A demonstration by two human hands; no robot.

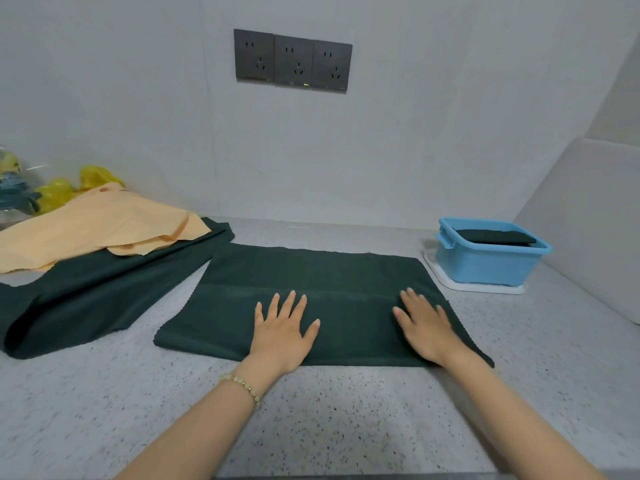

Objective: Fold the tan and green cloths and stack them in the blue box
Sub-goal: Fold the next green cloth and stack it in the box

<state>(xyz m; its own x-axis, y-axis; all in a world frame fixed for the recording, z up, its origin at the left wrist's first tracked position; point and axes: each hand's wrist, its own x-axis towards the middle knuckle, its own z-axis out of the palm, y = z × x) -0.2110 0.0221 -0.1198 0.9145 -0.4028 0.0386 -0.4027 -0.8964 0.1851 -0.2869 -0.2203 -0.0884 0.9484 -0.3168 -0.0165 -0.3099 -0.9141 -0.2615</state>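
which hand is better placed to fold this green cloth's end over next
Probably right: the right hand lies at the right end of the green cloth; the left hand presses its middle.

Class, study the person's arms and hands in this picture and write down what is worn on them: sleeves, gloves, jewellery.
No sleeves or gloves are in view. The left hand has a bracelet of pale, round beads at its wrist. The right hand has nothing at its wrist, and no ring shows on either hand.

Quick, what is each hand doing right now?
Left hand: open, pressing flat on the green cloth.
Right hand: open, flat on the same cloth.
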